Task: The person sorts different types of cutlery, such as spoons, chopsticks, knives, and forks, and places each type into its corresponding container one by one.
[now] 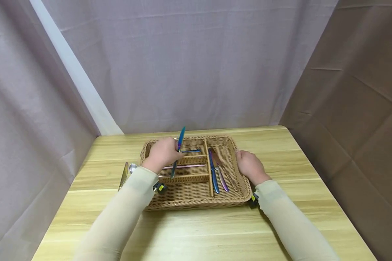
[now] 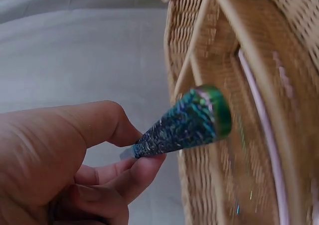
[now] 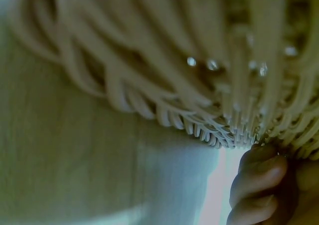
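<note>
A person's left hand [image 1: 163,154] pinches an iridescent blue-green table knife [image 1: 181,137] aslant over the left-hand compartments of a wicker cutlery basket [image 1: 196,201], its blade pointing up and away. The right hand [image 1: 249,166] grips the basket's right rim, its fingers [image 3: 256,177] curled against the weave in the right wrist view.

The left wrist view shows thumb and fingertips meeting where the patterned handle [image 2: 182,122] narrows toward the blade; whether the handle's end touches a divider is hard to tell.

Inside the basket, a pink utensil [image 1: 186,166] lies in the middle left compartment and a blue utensil [image 1: 191,150] in the far one. Blue-handled [image 1: 214,181], purple-handled [image 1: 224,184] and copper-coloured cutlery [image 1: 219,161] shares the right compartment. A spoon [image 1: 133,168] and a gold-toned knife [image 1: 124,174] rest on the wood-grain table [image 1: 199,239] beside the basket.

Good handling here probably means a firm pinch, since a slim neck could swivel; the handle's end lifted clear of the dividers; fingers off the edge; and steady, light pressure on the rim so the basket does not slide.
</note>
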Demonstrator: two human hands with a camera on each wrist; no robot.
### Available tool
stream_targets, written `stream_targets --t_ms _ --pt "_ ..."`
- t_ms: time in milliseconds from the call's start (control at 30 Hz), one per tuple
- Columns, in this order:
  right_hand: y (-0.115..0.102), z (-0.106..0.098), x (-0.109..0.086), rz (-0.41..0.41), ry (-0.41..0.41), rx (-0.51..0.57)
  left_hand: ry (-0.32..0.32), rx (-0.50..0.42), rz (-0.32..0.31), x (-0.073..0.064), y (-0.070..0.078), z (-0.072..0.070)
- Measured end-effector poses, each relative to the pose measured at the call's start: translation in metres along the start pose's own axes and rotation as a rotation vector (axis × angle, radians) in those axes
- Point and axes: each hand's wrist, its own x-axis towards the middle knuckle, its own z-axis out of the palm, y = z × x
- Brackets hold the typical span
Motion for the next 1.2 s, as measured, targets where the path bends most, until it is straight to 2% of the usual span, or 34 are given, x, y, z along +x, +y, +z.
stream_targets --t_ms 133,367,500,667,933,1200 --pt "0.001 -0.001 0.000 0.001 0.013 0.003 -0.039 0.016 0.016 0.010 0.025 0.015" --pt "-0.001 -0.001 0.000 -0.001 0.014 -0.001 -0.084 0.044 0.084 0.025 0.071 0.041" --pt "-0.002 -0.001 -0.002 0.005 0.016 0.001 -0.132 0.044 0.109 0.030 0.091 0.056" --pt "-0.004 0.001 -0.003 0.002 0.024 0.009 -0.148 0.038 0.131 0.034 0.106 0.066" --pt "-0.005 0.002 -0.004 0.017 0.028 0.015 -0.200 0.092 0.147 0.039 0.125 0.082" --pt "-0.004 0.002 -0.005 0.024 0.028 0.023 -0.202 0.150 0.177 0.038 0.138 0.096"
